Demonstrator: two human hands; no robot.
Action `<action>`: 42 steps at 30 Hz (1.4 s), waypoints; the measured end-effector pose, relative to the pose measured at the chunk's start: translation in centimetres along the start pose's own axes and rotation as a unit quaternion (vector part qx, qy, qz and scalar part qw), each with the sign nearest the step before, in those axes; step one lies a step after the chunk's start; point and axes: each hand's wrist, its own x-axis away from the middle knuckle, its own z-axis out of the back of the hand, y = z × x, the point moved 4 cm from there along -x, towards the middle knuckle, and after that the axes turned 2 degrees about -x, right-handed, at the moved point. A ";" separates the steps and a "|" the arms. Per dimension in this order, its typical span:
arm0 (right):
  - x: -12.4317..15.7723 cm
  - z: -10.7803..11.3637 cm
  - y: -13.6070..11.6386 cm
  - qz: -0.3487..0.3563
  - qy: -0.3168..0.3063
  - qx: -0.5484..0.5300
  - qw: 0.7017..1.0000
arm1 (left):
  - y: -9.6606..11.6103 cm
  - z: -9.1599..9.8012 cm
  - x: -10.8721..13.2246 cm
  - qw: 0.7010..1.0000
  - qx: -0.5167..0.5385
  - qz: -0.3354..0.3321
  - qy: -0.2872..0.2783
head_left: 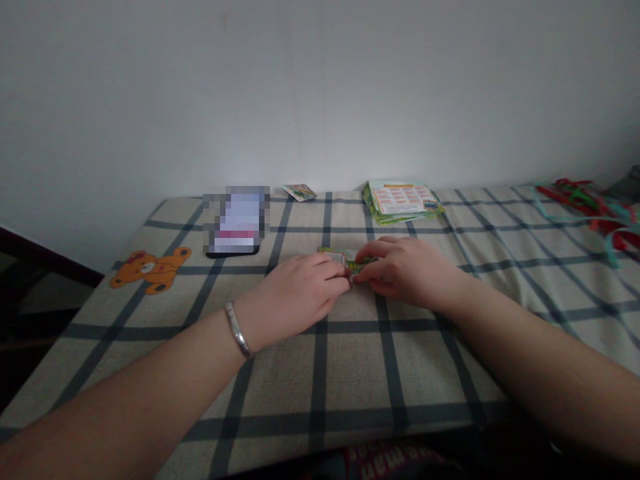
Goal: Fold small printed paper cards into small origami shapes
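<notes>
A small green-and-white printed paper (337,256) lies on the checked cloth in the middle, mostly covered by my fingers. My left hand (307,290), with a silver bracelet at its wrist, has its fingers closed on the paper's near edge. From the other side, my right hand (407,272) pinches the paper with thumb and fingertips, close to the left fingertips. Both hands rest low over the cloth. How the paper is folded under the fingers I cannot make out.
The checked tablecloth (280,373) runs back to a pale wall. Along the back stand a phone (239,217) with a blurred screen, a small printed card (300,193) and a stack of printed sheets (403,200). An orange bear cutout (150,270) lies left; coloured ribbons (590,207) lie right.
</notes>
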 end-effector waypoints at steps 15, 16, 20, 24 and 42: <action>0.3 0.5 1.3 -0.047 -0.012 0.029 0.998 | -0.1 0.0 -0.1 1.000 0.013 -0.004 -0.006; 0.3 0.6 1.3 -0.051 -0.014 0.031 0.998 | -0.1 0.0 -0.1 1.000 0.015 -0.003 -0.007; 0.4 1.0 1.3 -0.067 -0.025 0.040 0.997 | -0.1 0.0 -0.1 1.000 0.016 -0.002 -0.006; 0.6 1.2 1.5 -0.083 -0.025 0.052 0.995 | 0.0 0.2 0.0 1.000 0.017 0.001 -0.001; 0.6 1.2 1.9 -0.106 -0.031 0.051 0.993 | -0.3 0.6 0.5 0.999 0.016 0.035 -0.036</action>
